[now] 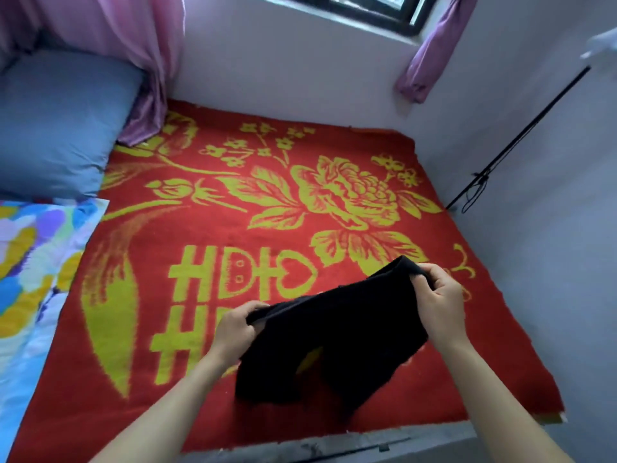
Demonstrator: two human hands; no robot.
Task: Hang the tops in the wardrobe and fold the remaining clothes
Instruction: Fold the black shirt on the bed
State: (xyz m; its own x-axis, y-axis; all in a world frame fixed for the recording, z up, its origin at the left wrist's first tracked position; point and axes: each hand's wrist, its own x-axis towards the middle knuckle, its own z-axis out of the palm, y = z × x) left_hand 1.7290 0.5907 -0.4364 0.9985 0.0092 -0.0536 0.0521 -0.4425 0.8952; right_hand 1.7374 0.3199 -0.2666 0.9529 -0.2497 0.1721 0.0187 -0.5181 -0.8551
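Shorts [334,345] of black cloth hang stretched between both hands above the near half of a bed. The left hand [238,329] grips one end of the waistband: its fingers curl over the top edge of the fabric and the thumb presses in from the near side, so the cloth is pinched tight. The right hand [440,295] grips the other end, fingers bunched and folded round a gathered corner of the band, with the knuckles turned toward the camera. The right hand sits higher and farther away than the left, so the waistband runs on a slant, rising from left to right. Below the band the two legs of the shorts drop down, with a small gap between them where yellow pattern shows through. Whether the leg ends touch the bedding or hang just over it cannot be told.

Under the shorts lies a red blanket [187,379] with yellow flowers and large yellow characters, spread over most of the bed. At the far left a blue pillow [56,128] rests against the head end, and just beside it, nearer the camera, lies a multicoloured quilt [30,262]. A pink curtain [133,45] hangs behind the pillow. A purple curtain [430,51] hangs by the window [377,8], and a black rod [521,138] leans along the right wall.
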